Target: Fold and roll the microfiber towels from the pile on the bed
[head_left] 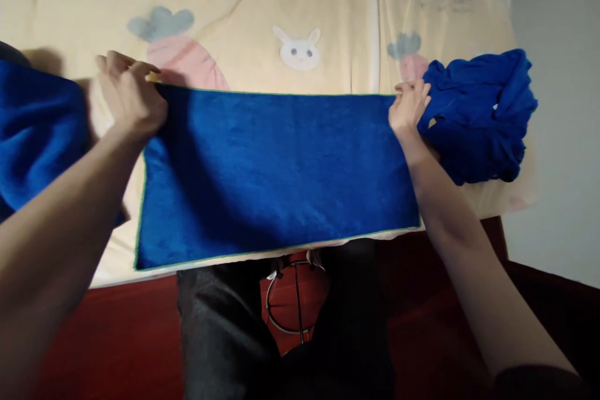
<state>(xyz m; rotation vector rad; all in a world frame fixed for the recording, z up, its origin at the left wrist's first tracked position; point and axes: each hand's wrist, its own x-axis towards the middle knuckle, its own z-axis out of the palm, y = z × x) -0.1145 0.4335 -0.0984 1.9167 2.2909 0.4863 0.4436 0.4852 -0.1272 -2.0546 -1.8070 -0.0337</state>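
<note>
A blue cloth with thin green edging lies spread out flat as a wide rectangle in front of me. My left hand is closed on its far left corner, where a small yellow tag shows by the fingers. At the far right corner, my right hand has its fingers bent and pressed together on the cloth's edge. Just beyond that hand sits a crumpled blue cloth pile. The shadow of an arm falls across the left part of the flat cloth.
Under the cloths is a cream bed cover printed with a rabbit and carrots. Another blue cloth heap lies at the left, partly behind my left arm. A grey wall stands at the right. My legs are at the bed's near edge.
</note>
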